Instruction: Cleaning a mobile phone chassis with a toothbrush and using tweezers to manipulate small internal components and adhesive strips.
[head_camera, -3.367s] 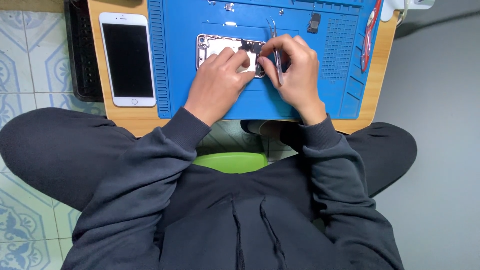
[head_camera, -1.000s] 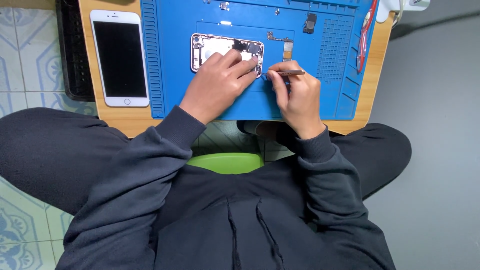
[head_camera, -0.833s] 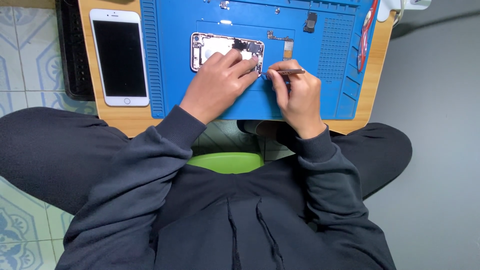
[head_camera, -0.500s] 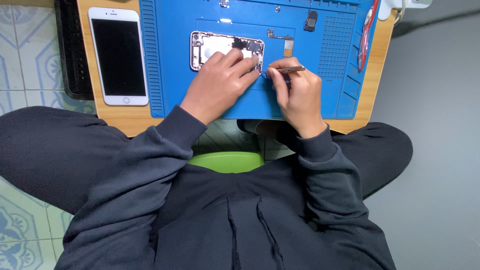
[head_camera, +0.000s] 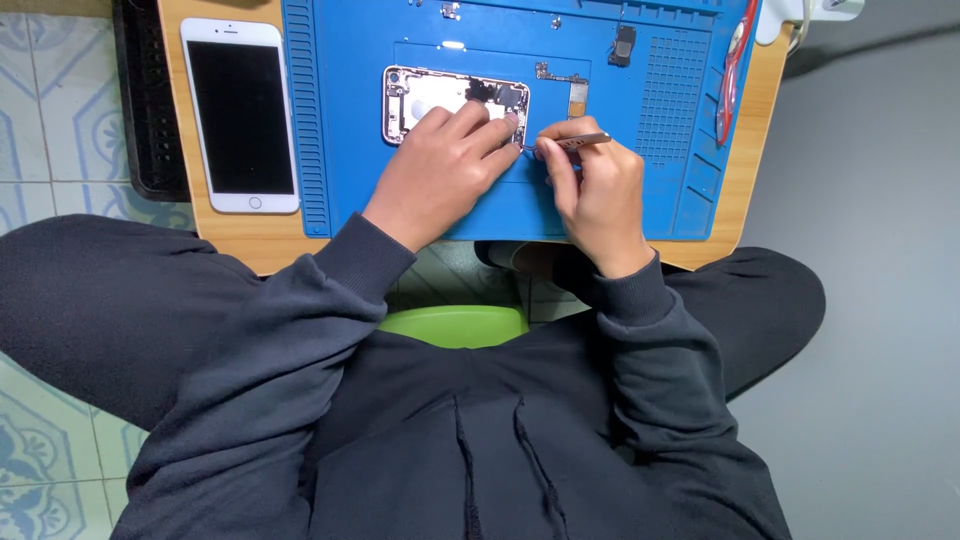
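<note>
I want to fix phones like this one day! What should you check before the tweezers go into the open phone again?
1. Left hand rests on the opened phone shell and steadies it: ok.
2. Right hand pinches the metal tweezers, tips by the shell's right end: ok.
3. Whether the tweezer tips hold a part: cannot tell, too small.
4. Shell lies flat on the blue repair mat, away from its edges: ok.
5. Loose small parts, such as the dark one, sit on the mat apart from both hands: ok.
6. Phone screen lies beside the mat on the wooden table, out of the hands' way: ok.
</note>
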